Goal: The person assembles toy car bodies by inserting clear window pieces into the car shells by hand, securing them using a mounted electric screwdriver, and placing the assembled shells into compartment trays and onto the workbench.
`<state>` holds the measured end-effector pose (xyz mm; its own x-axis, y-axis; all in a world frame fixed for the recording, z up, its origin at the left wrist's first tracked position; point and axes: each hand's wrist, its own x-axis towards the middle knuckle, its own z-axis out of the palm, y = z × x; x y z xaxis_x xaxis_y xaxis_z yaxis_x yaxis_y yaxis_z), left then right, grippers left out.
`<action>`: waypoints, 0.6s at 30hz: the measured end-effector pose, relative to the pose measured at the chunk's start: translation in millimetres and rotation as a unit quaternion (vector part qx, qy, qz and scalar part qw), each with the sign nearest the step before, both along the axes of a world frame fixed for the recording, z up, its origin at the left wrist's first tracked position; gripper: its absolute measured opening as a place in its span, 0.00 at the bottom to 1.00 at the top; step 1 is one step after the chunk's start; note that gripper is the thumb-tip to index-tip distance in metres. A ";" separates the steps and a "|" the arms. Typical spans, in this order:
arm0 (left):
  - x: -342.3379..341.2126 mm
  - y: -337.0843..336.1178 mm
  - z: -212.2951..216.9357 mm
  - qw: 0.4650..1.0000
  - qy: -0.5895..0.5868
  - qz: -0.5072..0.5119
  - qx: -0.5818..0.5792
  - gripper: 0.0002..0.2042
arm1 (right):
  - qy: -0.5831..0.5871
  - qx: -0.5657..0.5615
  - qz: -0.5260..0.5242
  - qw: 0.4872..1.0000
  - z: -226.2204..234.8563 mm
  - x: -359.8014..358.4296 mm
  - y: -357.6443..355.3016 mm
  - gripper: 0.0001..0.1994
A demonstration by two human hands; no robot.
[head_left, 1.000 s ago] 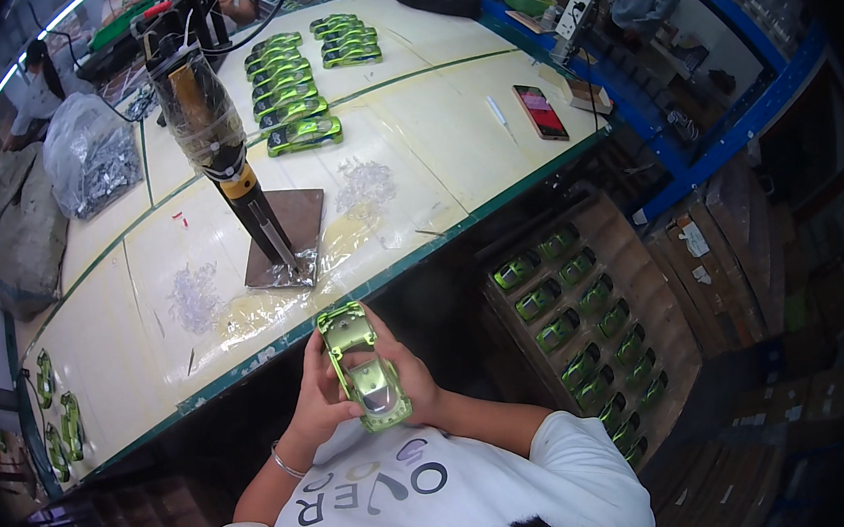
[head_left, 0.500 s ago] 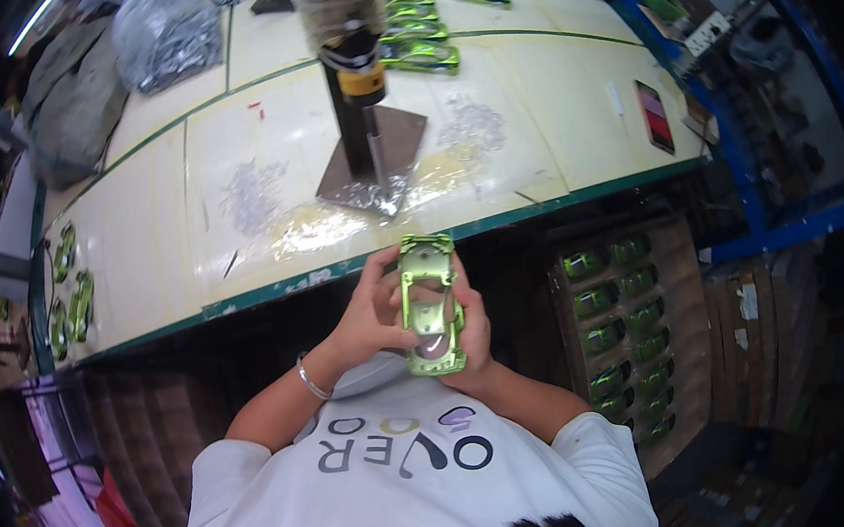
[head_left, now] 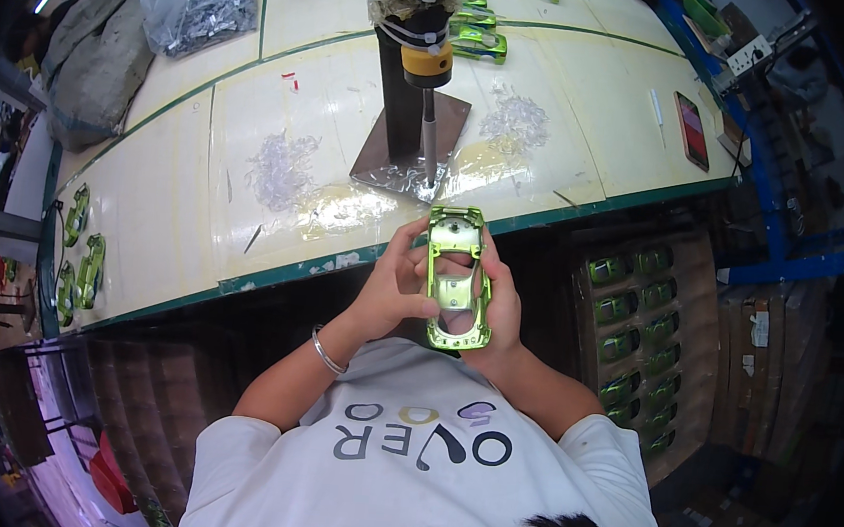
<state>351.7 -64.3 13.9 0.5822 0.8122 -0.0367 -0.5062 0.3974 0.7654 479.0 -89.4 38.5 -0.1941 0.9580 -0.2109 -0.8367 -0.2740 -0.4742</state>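
Observation:
A shiny green toy car body shell is held upright in front of my chest, its hollow inside and window openings facing up. My left hand grips its left side, the thumb lying over the edge near the middle. On the other side my right hand wraps round the long edge, some fingers hidden beneath. Just beyond the shell's far end stands a vertical power screwdriver on a dark post, its long bit pointing down at a brown base plate.
The table's green front edge runs just beyond my hands. Piles of clear small parts flank the screwdriver. Green car shells lie far left, others behind the screwdriver. At right are a tray of green cars and a phone.
The whole view has shifted, so the table and screwdriver appear farther right and slightly higher. Both hands keep their hold on the shell, which looks slightly straighter and a little nearer the screwdriver.

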 end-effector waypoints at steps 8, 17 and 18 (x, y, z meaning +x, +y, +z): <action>-0.4 12.9 6.3 1.000 -0.009 0.027 0.009 0.45 | 0.004 -0.030 0.009 1.000 13.2 -0.3 18.0 0.21; 2.5 19.1 23.8 0.998 0.002 0.062 0.012 0.47 | -0.029 0.014 0.037 0.999 24.7 2.1 27.2 0.22; 3.3 18.8 25.4 0.997 0.011 0.079 0.009 0.49 | -0.032 0.019 0.037 0.999 24.0 2.5 26.5 0.21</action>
<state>355.0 -45.5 39.4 0.4464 0.8942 -0.0328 -0.5436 0.3001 0.7839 481.6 -62.8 62.4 -0.2517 0.9493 -0.1884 -0.7826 -0.3142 -0.5374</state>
